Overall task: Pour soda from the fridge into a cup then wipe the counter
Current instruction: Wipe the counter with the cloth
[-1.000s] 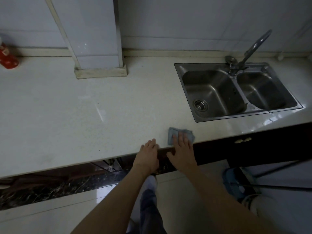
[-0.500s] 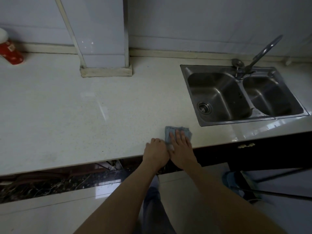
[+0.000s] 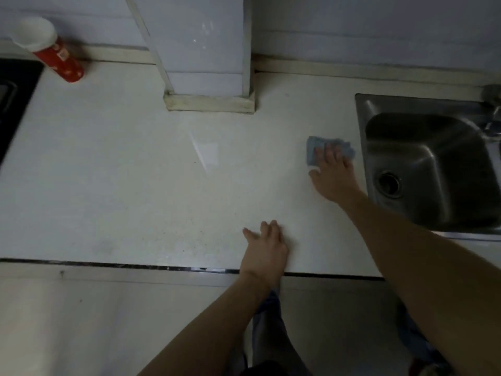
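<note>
A small blue-grey cloth (image 3: pixel 311 150) lies flat on the pale counter (image 3: pixel 122 185), just left of the steel sink (image 3: pixel 433 169). My right hand (image 3: pixel 332 175) presses on the cloth with straight fingers, covering its near part. My left hand (image 3: pixel 264 248) rests flat on the counter close to the front edge, fingers straight and empty. A red cup with a white inside (image 3: pixel 50 50) stands at the back left by the wall. No soda bottle is in view.
A white tiled pillar (image 3: pixel 206 63) stands on the counter at the back middle. A dark hob (image 3: pixel 13 104) lies at the far left edge. The sink's drain (image 3: pixel 389 183) and part of a tap (image 3: pixel 492 104) show at the right. Light floor lies below the counter's front edge.
My right hand has slid the cloth away from the front edge, up along the sink's left side. My left hand has parted from it and stays near the edge. The view has shifted left.
</note>
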Available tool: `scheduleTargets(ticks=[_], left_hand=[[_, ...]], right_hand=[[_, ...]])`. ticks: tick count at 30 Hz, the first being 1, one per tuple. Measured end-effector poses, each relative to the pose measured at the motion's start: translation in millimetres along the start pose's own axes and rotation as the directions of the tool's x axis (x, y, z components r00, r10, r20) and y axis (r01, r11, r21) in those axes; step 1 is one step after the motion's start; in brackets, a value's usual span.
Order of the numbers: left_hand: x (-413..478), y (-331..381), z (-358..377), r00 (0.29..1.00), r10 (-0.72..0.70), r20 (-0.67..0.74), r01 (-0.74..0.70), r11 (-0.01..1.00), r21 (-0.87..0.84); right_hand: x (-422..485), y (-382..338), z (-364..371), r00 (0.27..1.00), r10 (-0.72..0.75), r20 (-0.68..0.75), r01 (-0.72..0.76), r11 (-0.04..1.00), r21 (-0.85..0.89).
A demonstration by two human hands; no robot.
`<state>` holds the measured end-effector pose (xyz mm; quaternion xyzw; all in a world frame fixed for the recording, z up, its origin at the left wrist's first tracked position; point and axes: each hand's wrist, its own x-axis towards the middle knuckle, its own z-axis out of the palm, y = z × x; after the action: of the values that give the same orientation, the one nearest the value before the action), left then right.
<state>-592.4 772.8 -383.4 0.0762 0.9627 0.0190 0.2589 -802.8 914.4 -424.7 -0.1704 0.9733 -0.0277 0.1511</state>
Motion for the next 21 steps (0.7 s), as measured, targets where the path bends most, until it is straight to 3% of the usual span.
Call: scheduleTargets(ticks=[5, 13, 21], left_hand=[[34, -18, -19, 0.99, -0.066, -0.125, 0.055, 0.994, -0.091], [52, -20, -31, 0.988, -0.151, -0.039, 0.136, 0.957, -0.256], [52, -26, -45, 0.988, -0.148, 0.047, 0.155, 0.914, -0.375]], right_hand=[[88, 20, -30, 0.998, -0.031, 0.052, 0.03, 0.999, 0.023], [181, 21, -63, 0.997, -0.034, 0.07, 0.035, 0.999, -0.009], [205, -10, -73, 0.995, -0.048, 0.089, 0.045, 0.999, 0.028]])
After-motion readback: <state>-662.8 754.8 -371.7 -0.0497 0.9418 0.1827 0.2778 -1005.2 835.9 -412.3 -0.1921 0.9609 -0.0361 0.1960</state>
